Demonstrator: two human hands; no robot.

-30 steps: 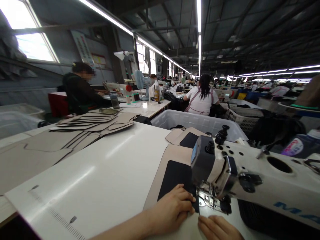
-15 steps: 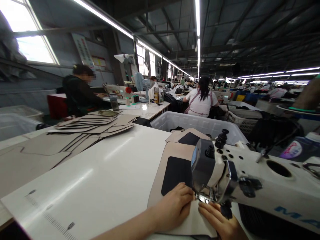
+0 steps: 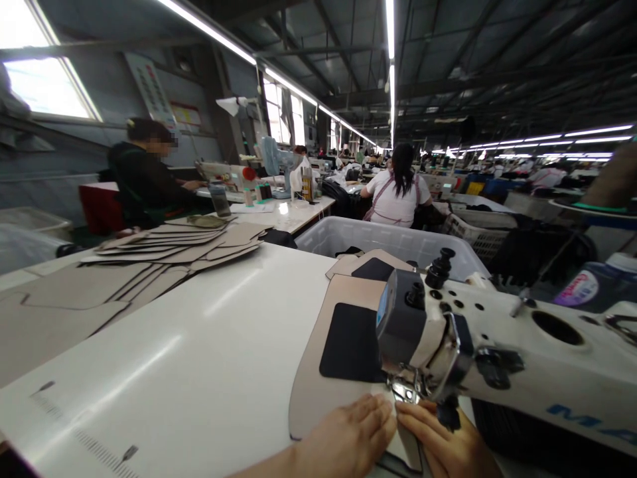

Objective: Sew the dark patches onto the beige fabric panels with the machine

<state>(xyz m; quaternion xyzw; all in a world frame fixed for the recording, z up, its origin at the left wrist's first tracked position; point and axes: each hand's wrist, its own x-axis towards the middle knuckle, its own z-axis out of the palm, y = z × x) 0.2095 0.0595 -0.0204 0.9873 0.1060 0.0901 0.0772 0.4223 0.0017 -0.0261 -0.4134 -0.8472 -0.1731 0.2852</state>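
Under the head of the white sewing machine (image 3: 497,345), a flat tan material panel with a dark rectangular patch (image 3: 348,342) lies on the white worktable (image 3: 199,358). Left hand (image 3: 351,435) lies flat on the panel's near edge, fingers together and stretched toward the needle. Right hand (image 3: 440,441) rests just beside it, fingertips pinching the panel's edge below the presser foot. Stacked tan cut pieces (image 3: 164,255) lie at the table's far left, and a white plastic bin (image 3: 393,242) stands behind.
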